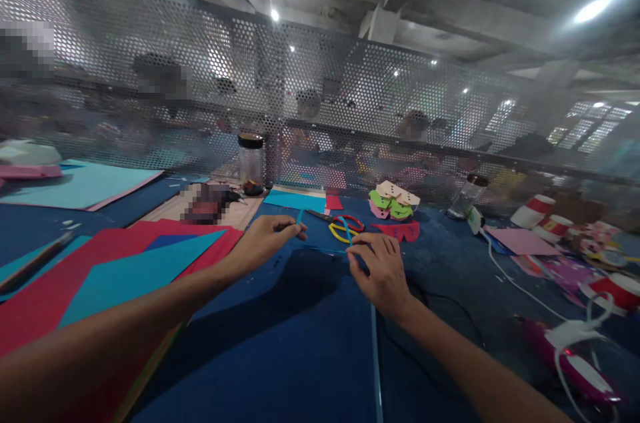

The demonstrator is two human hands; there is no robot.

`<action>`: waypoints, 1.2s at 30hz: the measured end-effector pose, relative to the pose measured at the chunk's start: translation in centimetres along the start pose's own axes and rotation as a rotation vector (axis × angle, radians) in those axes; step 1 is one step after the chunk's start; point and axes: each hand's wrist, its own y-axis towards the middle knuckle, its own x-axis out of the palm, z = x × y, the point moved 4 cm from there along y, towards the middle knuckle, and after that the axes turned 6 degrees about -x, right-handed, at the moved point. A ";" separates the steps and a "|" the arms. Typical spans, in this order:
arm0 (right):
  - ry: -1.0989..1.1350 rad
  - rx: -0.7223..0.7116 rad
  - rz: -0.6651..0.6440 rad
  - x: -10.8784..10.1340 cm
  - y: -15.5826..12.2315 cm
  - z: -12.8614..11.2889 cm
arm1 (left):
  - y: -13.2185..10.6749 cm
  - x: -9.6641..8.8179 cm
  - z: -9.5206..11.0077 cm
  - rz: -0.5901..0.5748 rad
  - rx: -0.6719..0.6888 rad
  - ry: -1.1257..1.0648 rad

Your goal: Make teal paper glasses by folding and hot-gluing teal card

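Your left hand (273,236) pinches one end of a thin blue paper strip (299,215) between thumb and finger, and your right hand (383,269) pinches the other end the same way. The strip sits just above the dark blue sheet (310,343), near the scissors (343,223). It looks very light and bendy and could tear easily, so hold it softly near the ends

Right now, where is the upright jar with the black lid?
In the head view the jar stands left of centre at the table's far edge, before the perforated screen, beyond the left hand pinching the blue strip.
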 end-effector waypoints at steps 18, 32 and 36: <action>0.734 0.266 -0.127 -2.6 8.8 -2.0 | -4.3 -0.7 6.8 -0.062 0.176 0.050; 0.585 0.102 -0.073 -1.6 7.7 -4.1 | -5.2 0.1 6.5 -0.064 0.224 0.191; 0.488 0.024 -0.039 -2.0 7.6 -4.4 | -5.3 0.1 6.8 -0.063 0.234 0.180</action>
